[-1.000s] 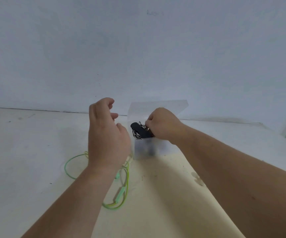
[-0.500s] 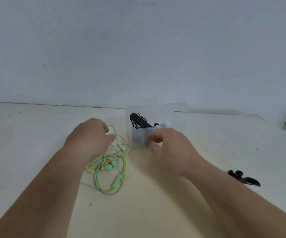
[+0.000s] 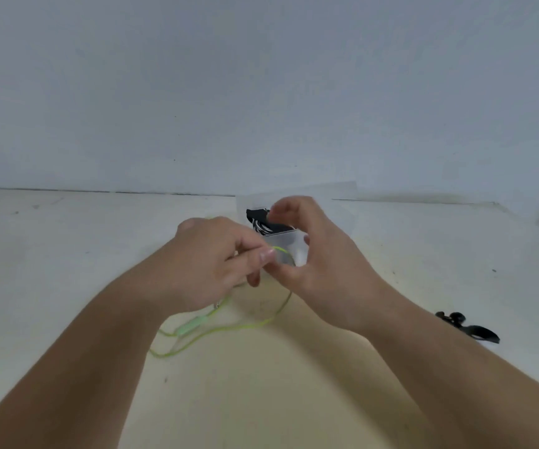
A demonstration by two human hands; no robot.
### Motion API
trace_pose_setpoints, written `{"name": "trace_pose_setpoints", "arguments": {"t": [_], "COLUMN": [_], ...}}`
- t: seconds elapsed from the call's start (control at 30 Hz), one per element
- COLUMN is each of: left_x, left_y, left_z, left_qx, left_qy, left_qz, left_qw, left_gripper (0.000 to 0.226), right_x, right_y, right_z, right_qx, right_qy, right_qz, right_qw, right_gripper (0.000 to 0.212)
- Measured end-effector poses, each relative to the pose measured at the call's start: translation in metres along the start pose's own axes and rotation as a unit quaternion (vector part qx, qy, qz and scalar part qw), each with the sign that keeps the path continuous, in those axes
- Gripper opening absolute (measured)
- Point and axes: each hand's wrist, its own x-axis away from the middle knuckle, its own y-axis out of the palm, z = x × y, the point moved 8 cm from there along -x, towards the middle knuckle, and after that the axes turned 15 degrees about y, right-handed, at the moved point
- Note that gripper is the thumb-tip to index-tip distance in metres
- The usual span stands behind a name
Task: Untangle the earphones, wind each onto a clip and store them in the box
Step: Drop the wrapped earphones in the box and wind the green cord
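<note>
Pinching green earphone cable (image 3: 219,328), left hand (image 3: 216,264) beside right hand (image 3: 316,254).

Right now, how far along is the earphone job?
Done: black earphones, wound, sit in the clear box. In hand: the left hand pinches the green earphones, the right hand close beside. Left: winding them onto the black clip on the table, then boxing them.
</note>
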Motion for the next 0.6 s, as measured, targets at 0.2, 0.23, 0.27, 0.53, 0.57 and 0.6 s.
{"name": "trace_pose_setpoints", "arguments": {"t": [0.2,0.23,0.27,0.53,0.57,0.6], "left_x": [0.0,0.001,0.003,0.023,0.025,0.026], "left_y": [-0.005,-0.007,-0.009,-0.028,-0.03,-0.032], "left_z": [-0.003,-0.006,-0.01,-0.061,-0.062,-0.063], "left_qx": [0.029,0.01,-0.025,-0.211,-0.217,-0.222], "left_qy": [-0.018,-0.031,-0.046,-0.266,-0.28,-0.289], "left_qz": [0.067,0.065,0.06,0.065,0.067,0.067], "left_qw": [0.997,0.997,0.997,0.938,0.933,0.929], "left_gripper": [0.038,0.038,0.037,0.039,0.037,0.035], "right_x": [0.0,-0.002,-0.005,-0.011,-0.009,-0.007], "right_y": [-0.01,-0.02,-0.033,-0.099,-0.101,-0.101], "right_z": [0.002,0.005,0.01,0.051,0.055,0.056], "right_qx": [-0.047,-0.1,-0.173,-0.611,-0.635,-0.663], "right_qy": [0.049,0.068,0.091,0.173,0.167,0.157], "right_qz": [-0.07,-0.053,-0.031,0.058,0.056,0.047], "right_qw": [0.995,0.991,0.98,0.771,0.752,0.731], "right_gripper": [0.021,0.022,0.024,0.01,0.012,0.014]}}
